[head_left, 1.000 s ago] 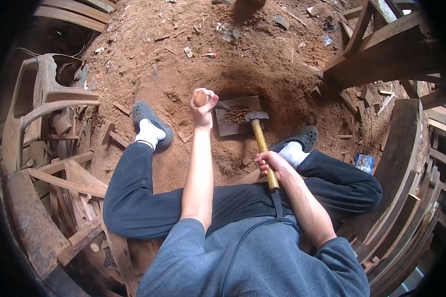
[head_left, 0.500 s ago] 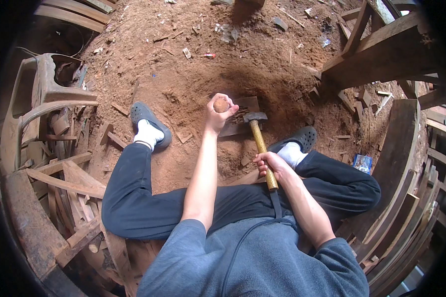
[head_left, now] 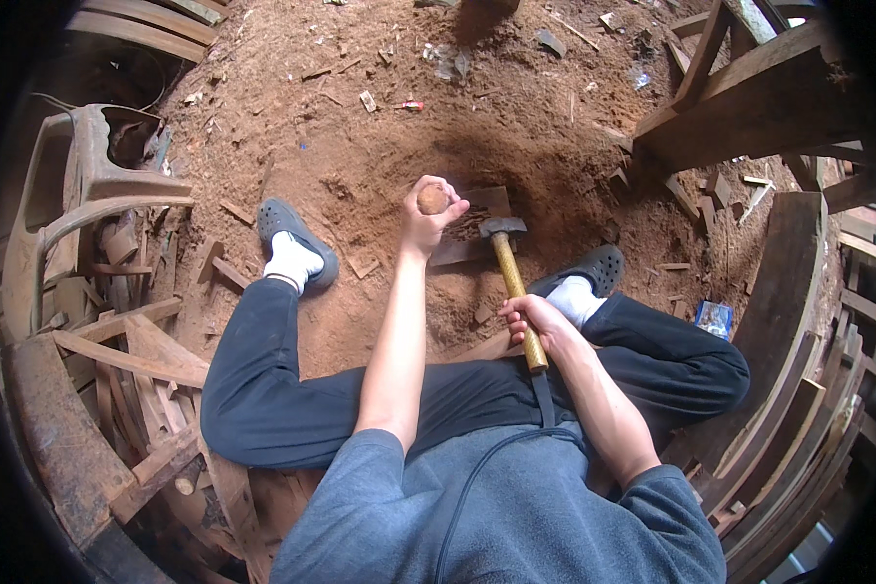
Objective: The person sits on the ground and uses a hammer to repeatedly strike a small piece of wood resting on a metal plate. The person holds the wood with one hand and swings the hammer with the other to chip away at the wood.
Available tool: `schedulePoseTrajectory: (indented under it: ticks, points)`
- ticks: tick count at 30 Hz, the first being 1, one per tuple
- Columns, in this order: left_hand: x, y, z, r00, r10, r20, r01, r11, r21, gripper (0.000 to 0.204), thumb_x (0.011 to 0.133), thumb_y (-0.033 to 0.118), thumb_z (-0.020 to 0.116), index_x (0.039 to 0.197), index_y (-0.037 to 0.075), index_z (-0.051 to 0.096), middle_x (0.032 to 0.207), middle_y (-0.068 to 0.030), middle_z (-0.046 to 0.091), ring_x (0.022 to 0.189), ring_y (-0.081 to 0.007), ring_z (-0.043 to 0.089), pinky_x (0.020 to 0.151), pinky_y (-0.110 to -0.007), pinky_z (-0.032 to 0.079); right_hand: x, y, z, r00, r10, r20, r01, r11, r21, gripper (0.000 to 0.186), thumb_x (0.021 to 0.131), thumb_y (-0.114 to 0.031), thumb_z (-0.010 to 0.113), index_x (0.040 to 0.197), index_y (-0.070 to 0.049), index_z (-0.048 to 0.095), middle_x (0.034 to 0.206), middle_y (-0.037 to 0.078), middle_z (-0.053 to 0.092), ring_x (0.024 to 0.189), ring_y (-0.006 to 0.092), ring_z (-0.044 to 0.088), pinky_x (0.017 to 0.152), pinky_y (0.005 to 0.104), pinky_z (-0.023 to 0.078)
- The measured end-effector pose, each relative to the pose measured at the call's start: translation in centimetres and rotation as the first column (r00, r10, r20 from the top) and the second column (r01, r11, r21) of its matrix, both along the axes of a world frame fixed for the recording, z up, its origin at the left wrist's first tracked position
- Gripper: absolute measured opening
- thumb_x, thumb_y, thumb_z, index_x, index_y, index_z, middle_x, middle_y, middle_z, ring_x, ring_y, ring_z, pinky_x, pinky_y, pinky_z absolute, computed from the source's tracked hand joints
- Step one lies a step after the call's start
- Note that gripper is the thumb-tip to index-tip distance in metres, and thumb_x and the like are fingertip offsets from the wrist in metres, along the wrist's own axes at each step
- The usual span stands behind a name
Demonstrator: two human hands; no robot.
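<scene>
My left hand (head_left: 424,229) is closed around a round brown wooden piece (head_left: 432,200), seen end-on like the butt of a handle; its lower part is hidden by the hand. In my right hand (head_left: 543,324) is a hammer (head_left: 512,273), gripped near the end of its yellow handle. The grey hammer head (head_left: 502,227) is right of my left hand, over a wooden workpiece (head_left: 489,202) with a dark, rough middle that lies on the ground. My left hand covers part of that piece. Whether the head touches it, I cannot tell.
My feet in grey clogs (head_left: 297,248) lie either side of the workpiece. A worn plastic chair (head_left: 117,180) and scrap wood (head_left: 156,380) are at left. Stacked planks (head_left: 774,321), a heavy timber frame (head_left: 740,107) and a blue packet (head_left: 713,319) are at right.
My left hand has shifted slightly, and the round end it holds sits a little farther up and left. The hammer and my right hand have barely moved.
</scene>
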State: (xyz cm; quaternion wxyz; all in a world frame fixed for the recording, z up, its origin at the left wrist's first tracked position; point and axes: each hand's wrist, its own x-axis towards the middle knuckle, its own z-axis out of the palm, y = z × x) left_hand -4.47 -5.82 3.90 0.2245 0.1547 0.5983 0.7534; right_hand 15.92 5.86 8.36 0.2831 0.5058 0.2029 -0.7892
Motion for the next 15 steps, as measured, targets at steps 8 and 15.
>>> schedulePoseTrajectory:
  ticks: [8, 15]
  points:
    - [-0.04, 0.2, 0.09, 0.992, 0.077, 0.101, -0.087, 0.991, 0.101, 0.028, 0.072, -0.003, 0.074, 0.084, 0.008, 0.052, 0.077, 0.0003, 0.055, 0.075, -0.0101, 0.055, 0.072, -0.025, 0.047, 0.02, 0.07, 0.1, 1.0, -0.005, -0.004, 0.005, 1.0, -0.013, 0.02, 0.077, 0.0, 0.057, 0.088, -0.005, 0.04, 0.059, -0.003, 0.044, 0.042, 0.0055, 0.039, 0.038, 0.0219, 0.034]
    - [0.17, 0.13, -0.42, 0.997, 0.045, 0.069, -0.047, 0.998, 0.031, 0.028, 0.072, -0.003, 0.074, 0.084, 0.009, 0.052, 0.078, 0.0005, 0.055, 0.075, -0.0099, 0.055, 0.072, -0.025, 0.047, -0.11, 0.06, 0.32, 1.0, 0.002, -0.008, -0.002, 1.0, -0.017, 0.02, 0.077, 0.0, 0.056, 0.088, -0.005, 0.04, 0.059, -0.003, 0.043, 0.042, 0.0055, 0.038, 0.039, 0.0223, 0.034]
